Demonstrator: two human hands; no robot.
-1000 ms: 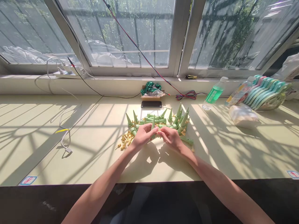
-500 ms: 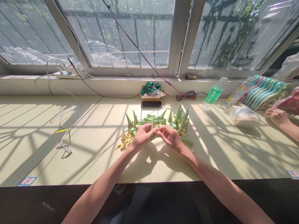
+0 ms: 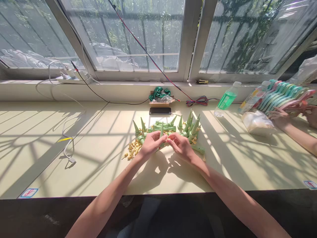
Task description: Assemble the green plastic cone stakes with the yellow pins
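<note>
My left hand (image 3: pixel 151 143) is closed round a green cone-shaped piece (image 3: pixel 161 129), whose pointed tip rises above the fingers. Close against it, my right hand (image 3: pixel 180 144) has its thumb and fingertips pinched at the side of the cone; whatever is between them is too small to make out. Behind the hands lie green cylindrical pieces (image 3: pixel 160 126). Several green cones stand to the right (image 3: pixel 194 128), with small yellow parts at their bases, and more green cones (image 3: pixel 136 127) stand to the left. Loose small yellow parts (image 3: pixel 133 148) form a pile beside my left wrist.
A black phone (image 3: pixel 159 111) lies before a small box (image 3: pixel 161 104) holding green material. A green-labelled bottle (image 3: pixel 226 100), a plastic bag (image 3: pixel 257 121) and pastel hangers (image 3: pixel 282 97) are on the right, where another person's hand (image 3: pixel 281 118) reaches in. Cables (image 3: pixel 70 145) trail at left.
My hands stay almost in place, the right fingertips shifting slightly at the cone. At the right, the other person's hand has moved left to the row of pastel hangers, and a second hand appears.
</note>
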